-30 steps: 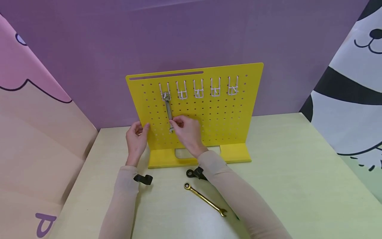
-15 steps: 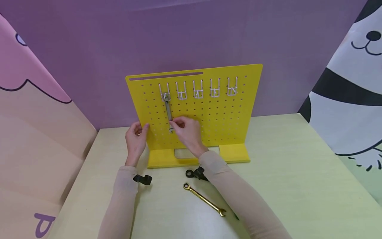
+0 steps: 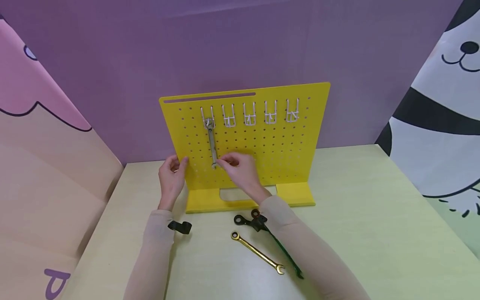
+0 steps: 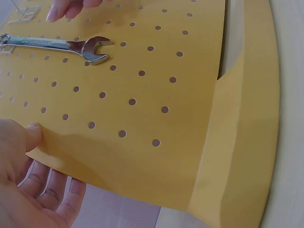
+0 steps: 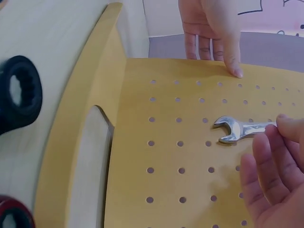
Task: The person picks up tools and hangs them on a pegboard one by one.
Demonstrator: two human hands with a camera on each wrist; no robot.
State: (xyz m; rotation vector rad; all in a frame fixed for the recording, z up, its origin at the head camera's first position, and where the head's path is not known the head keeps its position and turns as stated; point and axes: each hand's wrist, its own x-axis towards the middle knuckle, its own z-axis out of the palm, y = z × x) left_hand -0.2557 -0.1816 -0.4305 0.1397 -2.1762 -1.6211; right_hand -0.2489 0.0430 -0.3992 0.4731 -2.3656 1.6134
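Observation:
A silver combination wrench (image 3: 211,143) hangs by its ring end from the leftmost white hook of a yellow pegboard (image 3: 270,162), its open end pointing down. My right hand (image 3: 241,168) is beside the lower shank, thumb and fingertips close together. In the left wrist view a gap shows between those fingertips (image 4: 59,12) and the wrench (image 4: 47,42). At the board's left edge my left hand (image 3: 172,179) grips it, thumb on the front face and the other fingers behind, as the right wrist view also shows.
On the table in front of the board lie a gold wrench (image 3: 258,252), a dark green wrench (image 3: 285,250) partly under the right forearm, and a black ring end (image 3: 238,220). Several white hooks (image 3: 249,116) line the board's upper part. A purple backdrop (image 3: 240,46) stands behind.
My right hand has let go of the wrench's shank and shifted slightly down and right. The wrench stays hanging. My left hand keeps its hold on the board's edge.

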